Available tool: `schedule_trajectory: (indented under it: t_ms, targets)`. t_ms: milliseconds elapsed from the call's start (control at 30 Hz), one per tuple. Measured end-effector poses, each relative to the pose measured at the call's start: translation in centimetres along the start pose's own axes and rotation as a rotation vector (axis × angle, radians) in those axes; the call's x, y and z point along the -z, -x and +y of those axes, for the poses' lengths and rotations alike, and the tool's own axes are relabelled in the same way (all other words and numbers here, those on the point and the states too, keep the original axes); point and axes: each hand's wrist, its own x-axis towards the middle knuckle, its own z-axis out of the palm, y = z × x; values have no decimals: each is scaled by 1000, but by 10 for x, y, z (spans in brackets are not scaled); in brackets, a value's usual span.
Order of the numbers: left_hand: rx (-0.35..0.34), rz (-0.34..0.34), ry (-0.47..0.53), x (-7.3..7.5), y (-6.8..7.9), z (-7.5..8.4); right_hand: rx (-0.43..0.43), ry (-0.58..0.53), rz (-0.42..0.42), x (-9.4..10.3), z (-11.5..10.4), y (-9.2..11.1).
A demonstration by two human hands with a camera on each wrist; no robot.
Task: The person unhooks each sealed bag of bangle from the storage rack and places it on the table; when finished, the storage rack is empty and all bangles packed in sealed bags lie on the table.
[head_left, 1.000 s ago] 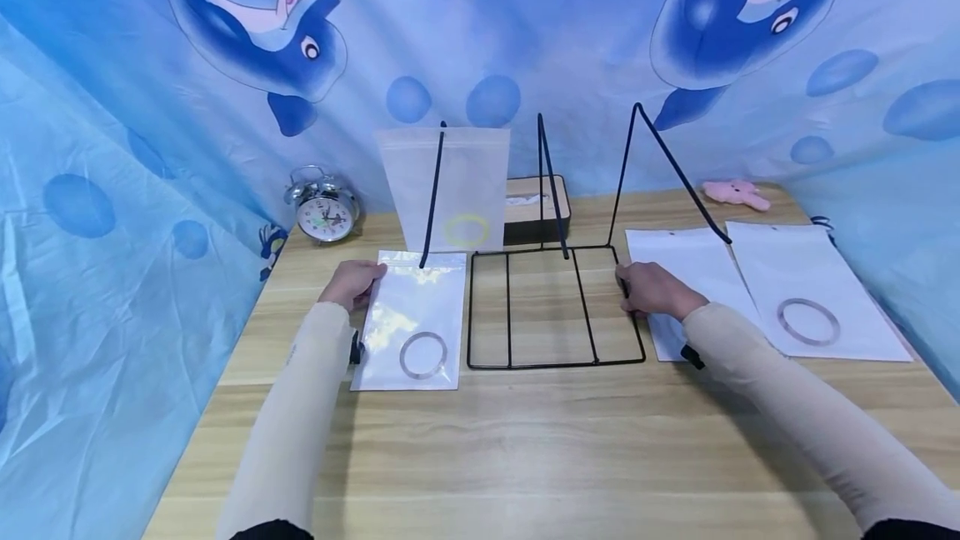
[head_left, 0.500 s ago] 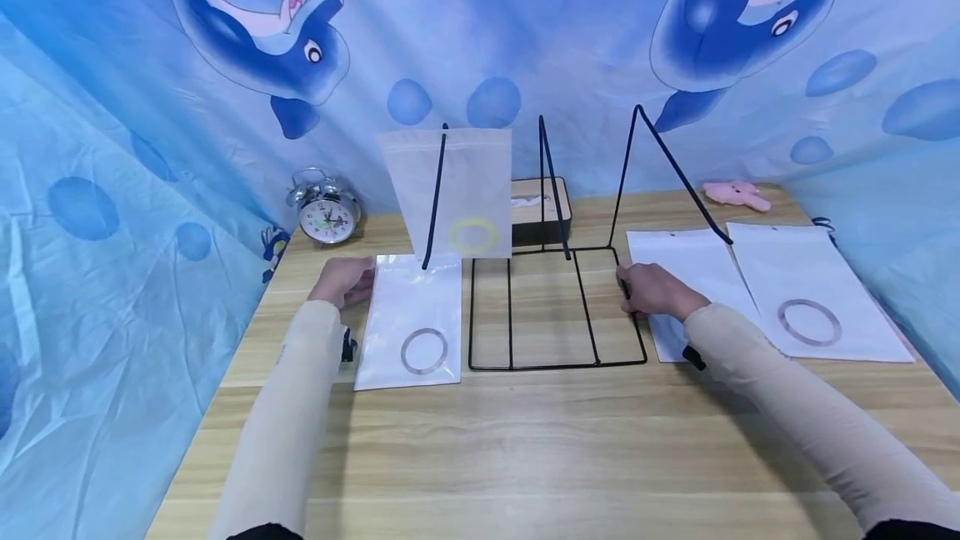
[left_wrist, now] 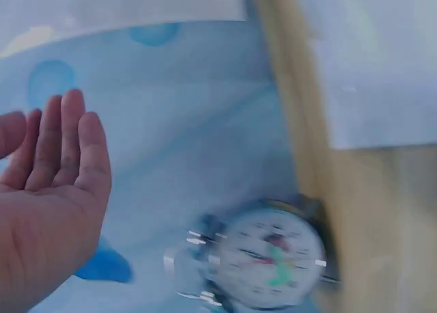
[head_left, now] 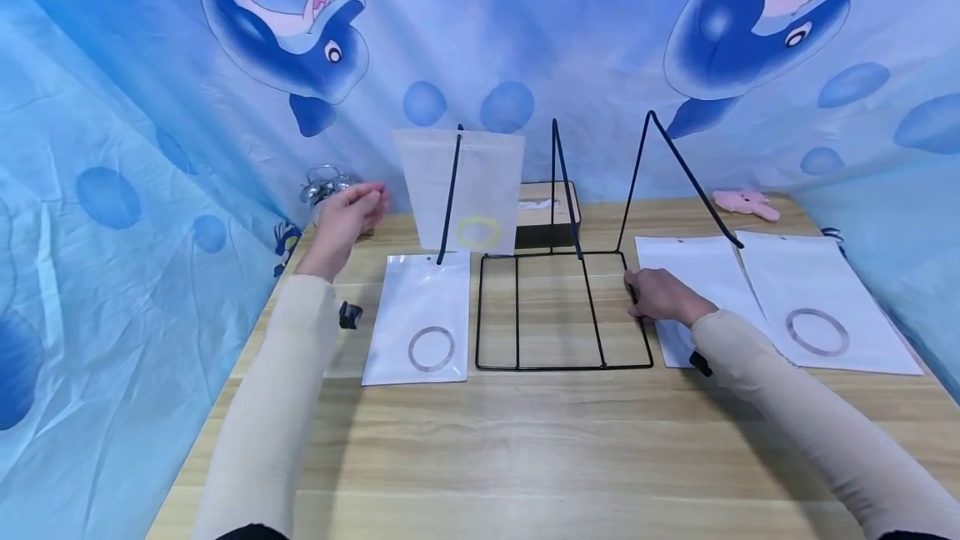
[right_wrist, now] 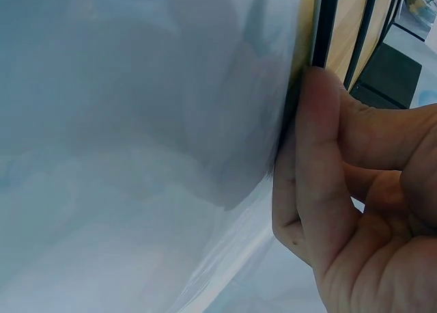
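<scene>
A black wire rack (head_left: 562, 369) with three raised slanting arms stands on the table. One translucent zip bag (head_left: 423, 182) with a yellow ring mark hangs on its left arm. My left hand (head_left: 345, 227) is raised beside that bag, fingers extended and holding nothing; in the left wrist view its palm (left_wrist: 54, 217) faces up. Below lies a stack of white zip bags (head_left: 405, 307) with a grey ring mark. My right hand (head_left: 663, 296) grips the rack's right side bar; the right wrist view has its fingers (right_wrist: 317, 156) at the black bar beside a white bag (right_wrist: 136, 156).
Behind my left hand stands a silver alarm clock (left_wrist: 273, 258), partly covered in the head view. A tissue box (head_left: 543, 236) sits behind the rack. Two stacks of white bags, a nearer one (head_left: 686, 261) and another (head_left: 795, 273), lie to the right. A pink plush (head_left: 746, 203) rests behind them.
My left hand has left the upper left edge of the lying bags and risen up and away toward the clock and hanging bag. My right hand stays on the rack.
</scene>
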Motion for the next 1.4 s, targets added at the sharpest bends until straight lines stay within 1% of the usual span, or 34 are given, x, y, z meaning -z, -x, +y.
schedule_trajectory:
  t_ms: [67,133,267,433,600,667,767,967,1133,1300,1400]
  targets:
    - [-53,-13,28,-7,-2,13,-7,-4,-1,-1,1,1]
    - [-101,-19,30,-13,-4,22,-11,-7,-6,-2,1,1]
    - [-162,-9,19,-23,-8,33,-8,-13,-7,-6,0,-1]
    - [-197,29,30,-33,-10,43,15,0,10,-9,-1,-3]
    - [-211,66,-31,-40,-6,54,-4,4,9,-10,1,-3]
    - [-225,67,-62,-41,-4,57,-14,-1,9,-9,2,-3]
    - [-245,59,-82,-42,0,60,-12,1,15,-8,2,-2]
    - [-295,12,-104,-40,7,60,-11,-11,22,-6,2,-1]
    - [-311,3,-109,-38,19,56,-4,-10,25,-6,1,-1]
    - [-357,-5,-104,-33,30,53,16,3,34,-3,2,0]
    - [-376,-13,-111,-31,39,53,17,-9,35,-2,2,1]
